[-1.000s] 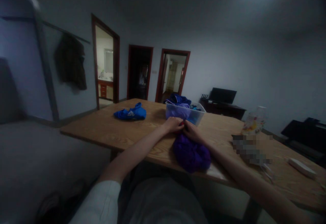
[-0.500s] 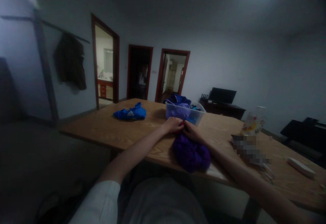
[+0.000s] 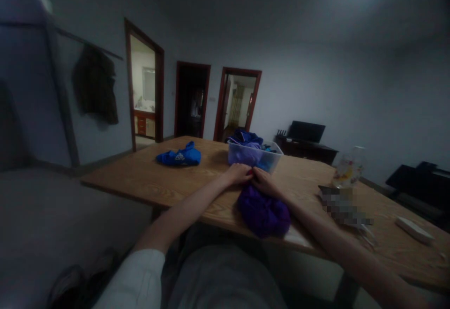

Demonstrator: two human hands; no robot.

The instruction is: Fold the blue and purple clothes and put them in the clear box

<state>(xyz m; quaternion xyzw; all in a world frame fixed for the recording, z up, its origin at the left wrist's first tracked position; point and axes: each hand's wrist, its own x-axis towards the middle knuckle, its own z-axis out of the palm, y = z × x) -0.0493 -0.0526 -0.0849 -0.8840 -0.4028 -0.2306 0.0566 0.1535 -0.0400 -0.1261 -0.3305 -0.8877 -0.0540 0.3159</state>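
A bunched purple cloth bundle (image 3: 263,213) lies at the table's near edge. My left hand (image 3: 239,174) and my right hand (image 3: 264,181) meet at its far end, fingers closed on the gathered cloth, with a bit of red showing between them. Just beyond my hands stands a clear plastic bin (image 3: 241,155) heaped with blue and purple cloth (image 3: 246,137). A blue cloth bag (image 3: 181,155) with white print rests on the table to the left of the bin.
On the wooden table's (image 3: 140,180) right side are a clear jar (image 3: 349,167) with a floral pattern, a dark, partly pixelated item (image 3: 339,206) and a white oblong object (image 3: 415,230). Beyond, a monitor (image 3: 305,131) stands on a dark cabinet.
The camera view has shifted very slightly. Both hands keep their place at the far end of the purple bundle.
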